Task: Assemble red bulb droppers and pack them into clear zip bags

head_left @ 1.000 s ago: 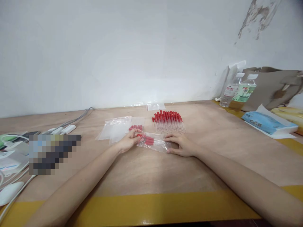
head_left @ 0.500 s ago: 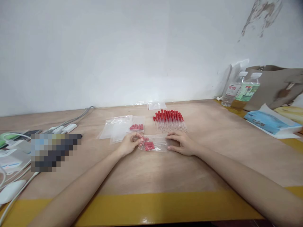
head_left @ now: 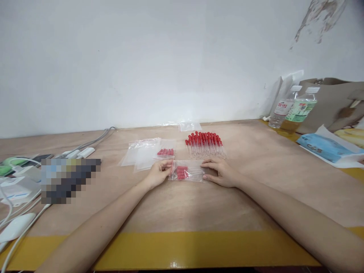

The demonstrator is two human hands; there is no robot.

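A small clear zip bag (head_left: 187, 172) with several red-capped droppers inside lies flat on the wooden table (head_left: 182, 204). My left hand (head_left: 159, 172) pinches its left end and my right hand (head_left: 220, 172) holds its right end. Just behind the bag a row of loose red-capped droppers (head_left: 206, 144) lies side by side. To the left of that, another filled bag (head_left: 166, 151) rests beside a stack of empty clear bags (head_left: 139, 155).
Cables, chargers and a white mouse (head_left: 17, 225) crowd the left edge. Two bottles (head_left: 292, 110), a grey bag (head_left: 332, 102) and a blue tissue pack (head_left: 324, 149) stand at the right. More clear plastic (head_left: 189, 126) lies by the wall. A yellow strip (head_left: 182, 252) marks the front edge.
The bag was lifted and tilted between my hands; now it lies flat on the table, with both hands still at its ends. The view shifted slightly left.
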